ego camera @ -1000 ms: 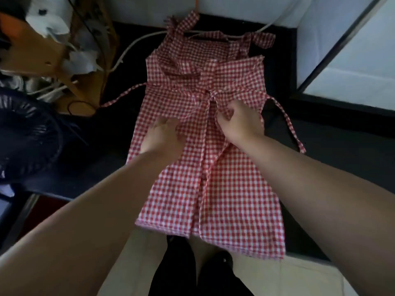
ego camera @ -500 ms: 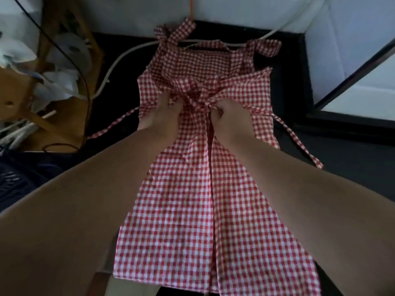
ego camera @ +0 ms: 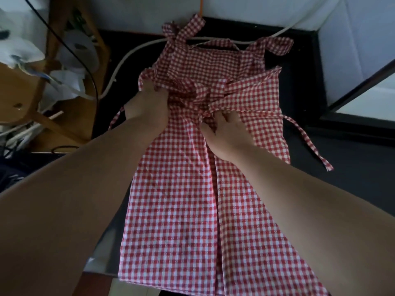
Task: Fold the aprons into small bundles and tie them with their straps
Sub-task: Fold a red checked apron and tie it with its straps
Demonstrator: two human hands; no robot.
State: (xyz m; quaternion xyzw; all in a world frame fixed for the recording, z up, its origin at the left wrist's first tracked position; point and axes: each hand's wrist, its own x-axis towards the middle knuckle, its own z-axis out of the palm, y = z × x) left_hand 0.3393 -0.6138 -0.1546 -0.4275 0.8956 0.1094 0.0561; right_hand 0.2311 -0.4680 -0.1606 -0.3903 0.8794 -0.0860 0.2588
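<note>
Black table (ego camera: 352,163) is covered down its middle by a red-checked apron (ego camera: 181,210), which is laid lengthwise with the hem nearest the camera and the bib toward a white wall (ego camera: 139,13). Both long sides of the apron are folded inward, so that their edges meet in a line down the centre. The left hand (ego camera: 149,105) is placed at the apron's left edge near the waist. Its fingers (ego camera: 147,87) are curled into the cloth there, and a fold of fabric is gripped by them. The right hand (ego camera: 227,135) is laid on the centre of the apron, just below a bunch of gathered cloth. Its fingertips are tucked under that bunch and its thumb (ego camera: 206,130) is spread aside, so the cloth appears to be pinched, though the grip is partly hidden. The right strap (ego camera: 307,144) is trailed off the folded side onto the table, and the left strap (ego camera: 116,118) is seen only in part beside the left wrist. Neck ties (ego camera: 183,30) are knotted at the far end. A white cable (ego camera: 128,56) is curved along the table behind the apron. A wooden frame (ego camera: 21,88) is seen at the left, near a black cable (ego camera: 64,47).
</note>
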